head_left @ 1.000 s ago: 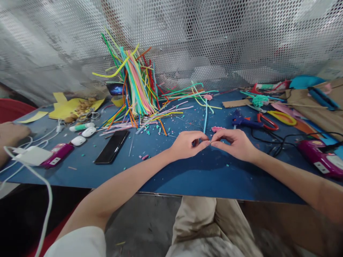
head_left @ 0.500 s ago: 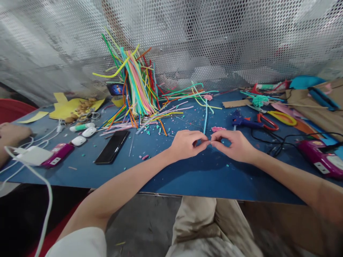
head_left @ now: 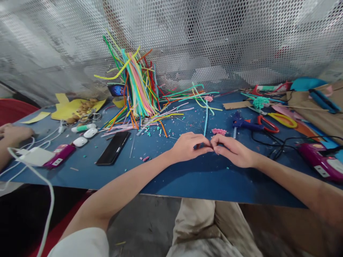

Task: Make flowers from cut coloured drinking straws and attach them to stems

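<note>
My left hand [head_left: 189,145] and my right hand [head_left: 234,150] meet fingertip to fingertip above the front of the blue table [head_left: 174,178]. Both are closed in a pinch; whatever they hold is too small or hidden to make out. Just beyond the fingers lies a light blue pipe cleaner [head_left: 206,117] with a pink flower-like tuft [head_left: 208,98] at its far end. A bright pink fluffy piece [head_left: 219,131] rests on the table right behind my right hand's fingers.
Left stand a bundle of coloured pipe cleaners [head_left: 138,85], a phone [head_left: 113,148], an earbud case [head_left: 90,132] and a power strip [head_left: 59,155]. Right lie a glue gun [head_left: 245,123], scissors [head_left: 282,119] and a second power strip [head_left: 318,160]. Another person's hand [head_left: 17,134] is far left.
My right hand's fingers have bent further in and now overlap my left fingertips more closely. The view has shifted slightly; the things on the table stay put.
</note>
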A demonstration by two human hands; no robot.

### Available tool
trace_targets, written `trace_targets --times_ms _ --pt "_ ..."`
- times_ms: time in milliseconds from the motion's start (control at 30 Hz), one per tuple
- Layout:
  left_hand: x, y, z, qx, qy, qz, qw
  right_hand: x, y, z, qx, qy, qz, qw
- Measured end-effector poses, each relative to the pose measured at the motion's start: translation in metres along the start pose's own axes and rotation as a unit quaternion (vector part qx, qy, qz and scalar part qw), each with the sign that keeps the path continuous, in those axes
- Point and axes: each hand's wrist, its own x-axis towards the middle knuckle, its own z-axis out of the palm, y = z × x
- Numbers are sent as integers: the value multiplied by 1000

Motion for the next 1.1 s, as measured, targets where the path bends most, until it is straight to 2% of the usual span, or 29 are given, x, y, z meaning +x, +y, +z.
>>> trace_targets --times_ms 100,267,500,667,867,1100 --pt "0 1 -1 5 2 4 1000 0 4 -2 2 19 2 1000" --pt "0 3 0 6 20 -15 1000 0 11 -1 -62 50 -6 997" --pt "-2 7 7 -67 68 -57 994 -1 14 3 -95 127 -13 987" --pt "-2 10 6 -129 72 -128 981 1 16 4 -101 169 11 980" --pt "0 11 4 -230 42 -204 951 3 16 4 -106 166 21 980" --pt "-1 11 3 -233 54 -226 944 5 17 3 -97 169 29 980"
